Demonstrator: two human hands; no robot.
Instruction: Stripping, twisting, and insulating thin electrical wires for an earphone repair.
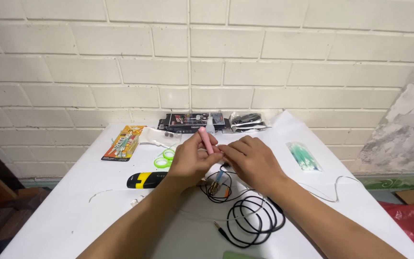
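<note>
on the white table, close to its middle, i have both hands together over a small tangle of wire. my left hand is closed around a slim pink tool, which sticks up and back out of the fist, tilted toward the brick wall. my right hand lies just beside it, fingertips touching the left hand's fingers at the lower end of the pink tool; whether it pinches anything itself i cannot tell. directly beneath the 2 hands sits a small bundle of coloured wires, and a coiled black cable with a plug end lies nearer to me. left of my left hand are green-handled scissors and a black and yellow tool, both flat on the table. farther left lies an orange and yellow blister pack. along the wall side stand a dark flat box and a clear bag of dark parts. well apart on the right lies a clear packet of green-tipped swabs, with a thin white wire trailing near it.
</note>
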